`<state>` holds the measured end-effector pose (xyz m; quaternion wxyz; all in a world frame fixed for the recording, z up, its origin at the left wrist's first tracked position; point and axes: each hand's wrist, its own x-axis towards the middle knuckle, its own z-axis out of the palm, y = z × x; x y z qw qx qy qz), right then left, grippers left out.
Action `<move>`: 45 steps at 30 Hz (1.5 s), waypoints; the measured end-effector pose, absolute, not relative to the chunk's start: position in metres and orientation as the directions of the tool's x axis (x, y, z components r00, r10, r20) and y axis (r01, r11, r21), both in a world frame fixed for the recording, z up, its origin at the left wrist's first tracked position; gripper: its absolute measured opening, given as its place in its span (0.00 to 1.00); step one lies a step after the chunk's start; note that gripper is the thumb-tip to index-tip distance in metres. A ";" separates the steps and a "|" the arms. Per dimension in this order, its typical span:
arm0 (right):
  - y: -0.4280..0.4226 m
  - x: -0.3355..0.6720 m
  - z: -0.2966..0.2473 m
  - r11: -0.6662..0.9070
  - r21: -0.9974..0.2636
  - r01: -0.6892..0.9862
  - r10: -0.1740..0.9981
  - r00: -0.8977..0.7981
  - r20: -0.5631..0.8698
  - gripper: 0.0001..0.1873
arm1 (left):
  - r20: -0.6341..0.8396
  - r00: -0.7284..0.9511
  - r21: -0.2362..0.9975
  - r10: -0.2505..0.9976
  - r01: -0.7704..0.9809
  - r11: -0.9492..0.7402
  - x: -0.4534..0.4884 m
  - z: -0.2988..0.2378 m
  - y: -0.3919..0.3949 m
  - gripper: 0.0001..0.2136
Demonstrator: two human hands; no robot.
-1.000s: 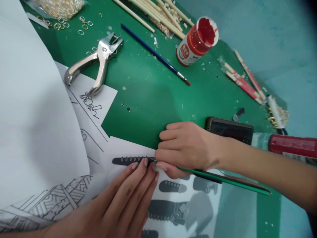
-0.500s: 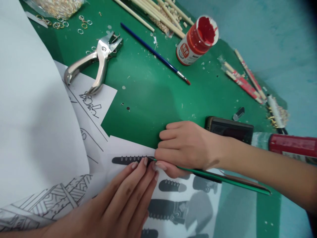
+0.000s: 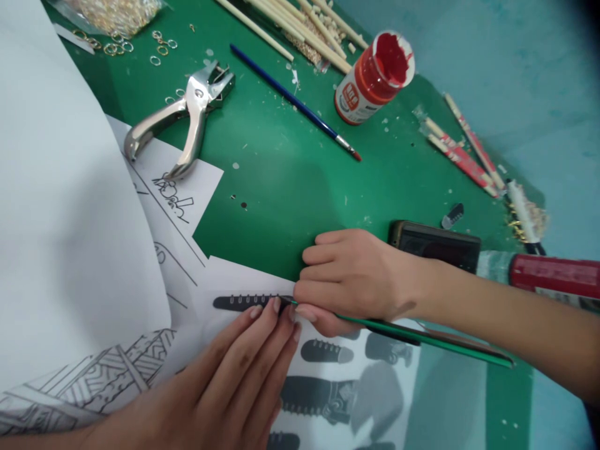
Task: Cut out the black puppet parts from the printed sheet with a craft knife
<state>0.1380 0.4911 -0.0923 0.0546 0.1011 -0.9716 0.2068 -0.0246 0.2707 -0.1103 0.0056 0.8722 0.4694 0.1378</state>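
My right hand (image 3: 351,278) is closed in a fist around a long, slim green craft knife (image 3: 450,347), whose narrow dark tip meets the paper near my left fingertips. My left hand (image 3: 234,369) lies flat with fingers stretched out, pressing on a printed sheet (image 3: 225,272). Just beyond those fingers shows a dark printed strip (image 3: 234,303) with small loops along its edge. More grey shapes, among them a dark rounded piece (image 3: 323,351), are printed lower on the paper. The left thumb is mostly hidden under the hand.
A silver hole punch (image 3: 197,103), a blue paintbrush (image 3: 295,103) and an open red paint jar (image 3: 375,78) stand or lie beyond my hands. A phone (image 3: 435,244) sits behind my right wrist. Wooden sticks (image 3: 304,31) and metal rings (image 3: 117,45) are further back; white paper (image 3: 79,187) covers the left.
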 end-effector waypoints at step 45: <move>0.500 0.133 -0.080 0.901 -0.298 -0.315 -0.350 -0.934 -0.071 0.20 | 0.237 0.597 0.100 0.766 0.770 -0.631 -0.033 -0.109 0.274 0.35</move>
